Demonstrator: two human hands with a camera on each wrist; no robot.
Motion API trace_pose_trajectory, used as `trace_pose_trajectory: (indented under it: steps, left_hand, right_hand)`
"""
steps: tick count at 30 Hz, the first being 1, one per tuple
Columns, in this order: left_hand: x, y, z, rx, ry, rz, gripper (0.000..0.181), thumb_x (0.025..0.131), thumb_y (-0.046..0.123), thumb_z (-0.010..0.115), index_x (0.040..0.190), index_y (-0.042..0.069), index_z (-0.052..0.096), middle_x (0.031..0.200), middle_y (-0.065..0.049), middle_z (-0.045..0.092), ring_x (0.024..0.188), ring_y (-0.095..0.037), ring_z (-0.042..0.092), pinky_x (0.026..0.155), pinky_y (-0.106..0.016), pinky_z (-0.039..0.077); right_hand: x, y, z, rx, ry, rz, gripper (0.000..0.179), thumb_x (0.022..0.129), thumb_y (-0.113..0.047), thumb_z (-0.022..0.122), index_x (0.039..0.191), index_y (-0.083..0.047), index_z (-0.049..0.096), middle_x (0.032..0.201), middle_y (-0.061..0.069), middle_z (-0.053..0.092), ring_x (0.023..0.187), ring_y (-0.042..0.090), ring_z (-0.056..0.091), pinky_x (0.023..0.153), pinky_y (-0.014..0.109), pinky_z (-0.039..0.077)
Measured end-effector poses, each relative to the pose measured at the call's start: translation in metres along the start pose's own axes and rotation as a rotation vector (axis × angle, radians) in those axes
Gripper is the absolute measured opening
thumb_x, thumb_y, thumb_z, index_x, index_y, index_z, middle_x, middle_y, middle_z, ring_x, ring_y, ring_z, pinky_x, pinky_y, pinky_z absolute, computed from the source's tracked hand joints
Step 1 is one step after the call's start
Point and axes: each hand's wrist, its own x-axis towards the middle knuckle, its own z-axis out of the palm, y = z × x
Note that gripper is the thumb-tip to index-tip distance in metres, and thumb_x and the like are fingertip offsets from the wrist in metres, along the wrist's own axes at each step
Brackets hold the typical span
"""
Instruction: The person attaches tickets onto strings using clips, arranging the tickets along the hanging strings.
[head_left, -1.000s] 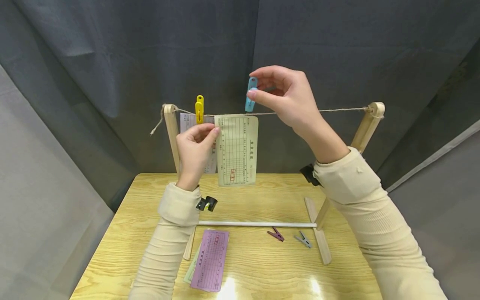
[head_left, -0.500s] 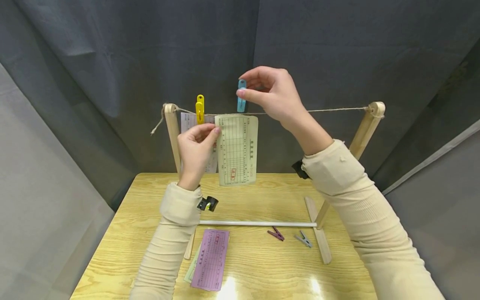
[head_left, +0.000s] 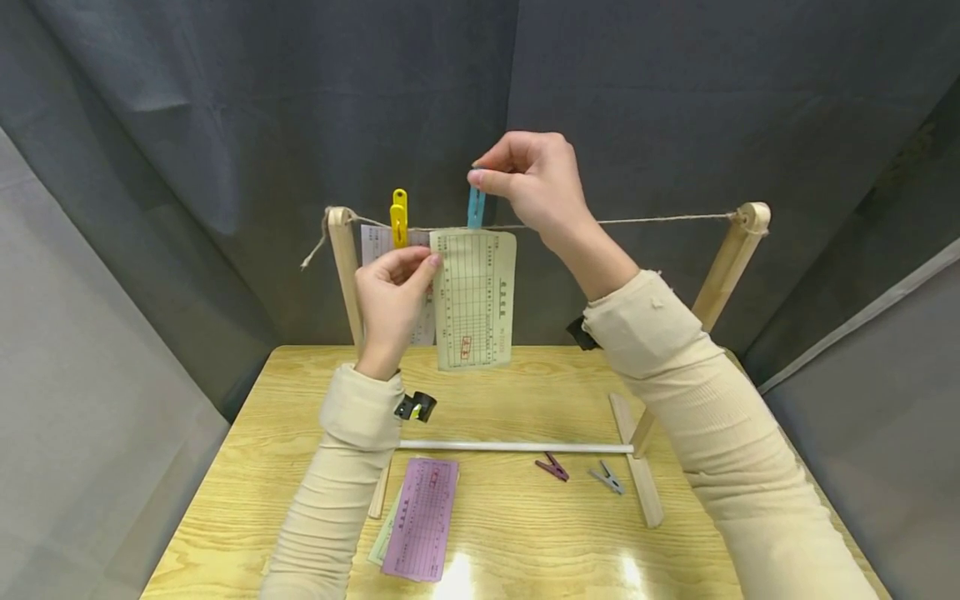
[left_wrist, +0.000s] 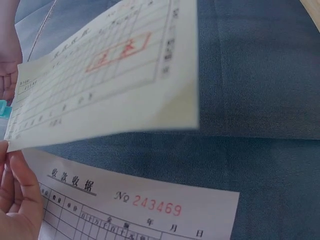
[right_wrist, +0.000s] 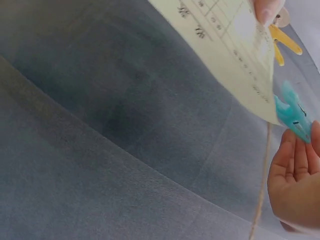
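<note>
My left hand (head_left: 390, 304) pinches the upper left edge of a pale green receipt slip (head_left: 476, 304), which hangs upright in front of the string (head_left: 660, 220). A blue clothespin (head_left: 476, 207) is pinched by its handle end between the thumb and fingers of my right hand (head_left: 540, 183). Its lower tip meets the slip's top edge at the string. From the right wrist view, the clothespin (right_wrist: 295, 117) has its mouth spread beside the slip's corner; whether it straddles the paper I cannot tell. Left of the slip, a yellow clothespin (head_left: 399, 218) holds a whitish receipt (head_left: 375, 240) on the string, partly hidden by my left hand.
Wooden posts (head_left: 723, 267) hold up the string, joined below by a white rod (head_left: 517, 447). A purple slip (head_left: 422, 521) lies over a green one (head_left: 381, 542) on the table (head_left: 540, 550). A maroon clothespin (head_left: 552, 467) and a grey one (head_left: 607, 477) lie near the rod.
My right hand has carried the blue clothespin left and slightly down, from above the slip's right end to the middle of its top edge. The left hand and slip have stayed nearly still.
</note>
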Motion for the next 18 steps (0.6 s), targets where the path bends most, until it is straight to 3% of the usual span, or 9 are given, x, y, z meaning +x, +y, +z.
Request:
trace_pose_trajectory:
  steps: [7,18]
  left_hand:
    - [0.002,0.001,0.000,0.008,0.006,0.000,0.015,0.080,0.006,0.069,0.085,-0.007,0.067,0.078,-0.015,0.067,0.060,-0.008,0.058,0.052,-0.020,0.048]
    - [0.003,-0.002,-0.002,-0.011,-0.004,0.020,0.016,0.081,0.006,0.068,0.086,-0.009,0.067,0.076,-0.014,0.066,0.056,-0.008,0.054,0.052,-0.020,0.046]
  right_hand:
    - [0.002,0.005,0.004,0.020,-0.056,0.081,0.004,0.077,-0.004,0.072,0.073,-0.005,0.070,0.070,0.001,0.065,0.076,0.017,0.055,0.067,0.027,0.042]
    - [0.001,0.012,0.009,-0.122,-0.155,0.107,0.014,0.078,-0.011,0.072,0.089,-0.002,0.069,0.081,0.006,0.066,0.078,0.016,0.056,0.065,0.027,0.045]
